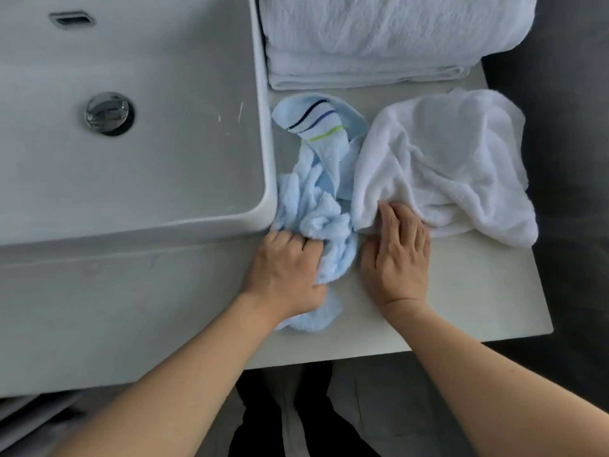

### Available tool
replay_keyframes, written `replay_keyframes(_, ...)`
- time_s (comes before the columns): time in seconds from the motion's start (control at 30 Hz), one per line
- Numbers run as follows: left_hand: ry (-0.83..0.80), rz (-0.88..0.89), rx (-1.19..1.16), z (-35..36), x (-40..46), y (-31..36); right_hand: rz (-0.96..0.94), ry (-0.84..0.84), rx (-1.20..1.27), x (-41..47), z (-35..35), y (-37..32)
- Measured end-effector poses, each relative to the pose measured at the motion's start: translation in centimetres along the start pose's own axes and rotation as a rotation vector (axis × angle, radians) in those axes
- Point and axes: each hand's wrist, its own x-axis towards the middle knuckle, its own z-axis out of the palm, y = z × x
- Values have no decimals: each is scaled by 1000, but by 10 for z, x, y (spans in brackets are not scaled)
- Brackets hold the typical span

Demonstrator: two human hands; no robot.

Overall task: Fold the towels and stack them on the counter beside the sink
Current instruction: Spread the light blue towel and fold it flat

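Observation:
A crumpled light blue towel (313, 206) with dark and green stripes lies on the white counter (478, 291) right beside the sink (131, 143). My left hand (283, 272) grips its bunched lower part. To its right a rumpled white towel (445, 159) is spread loosely. My right hand (398, 252) lies palm down at that towel's near left edge, fingertips pinching the edge. A stack of folded pale towels (379, 44) sits at the back of the counter.
The sink basin has a chrome drain (108, 112) and an overflow slot (71, 19). The counter's right and front edges drop off to a dark floor (576, 159). Bare counter surface lies in front of the white towel.

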Motion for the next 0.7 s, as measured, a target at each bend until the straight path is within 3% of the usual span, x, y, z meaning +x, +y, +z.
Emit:
replay_keyframes(0.17,115,78,-20,11,-55,-45,-9,-12,-6,-2,0,-1)
replay_keyframes(0.27,135,33,-74,16,-58,-51,-39,-2,-12,-3,-2,-4)
replay_keyframes(0.53,185,18,-102,21,-59,-54,-483,85,8,17,7,-28)
replay_keyframes(0.7,211,11,-109,22,-59,-54,-531,-284,-128,73,14,-55)
